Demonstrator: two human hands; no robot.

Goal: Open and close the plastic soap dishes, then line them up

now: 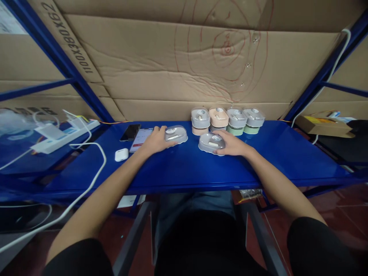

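On the left, my left hand [156,141] is wrapped round the side of a grey plastic container with a clear lid [177,135], which rests on the blue table. My right hand [231,143] grips a matching grey lidded container [210,142] from its right side, also at table level. A small pale piece and a round label show under each clear lid. Just behind stand several stacked containers: grey over peach [200,122], peach over grey [218,119], grey over green [236,122], and another grey over green [253,121].
Left on the blue table [178,172] lie a dark phone [130,132], a phone with a lit screen [140,139] and a white earbud case [121,154]. A white power strip [66,134] trails cables. Cardboard [143,57] walls the back; an open carton [324,126] sits far right.
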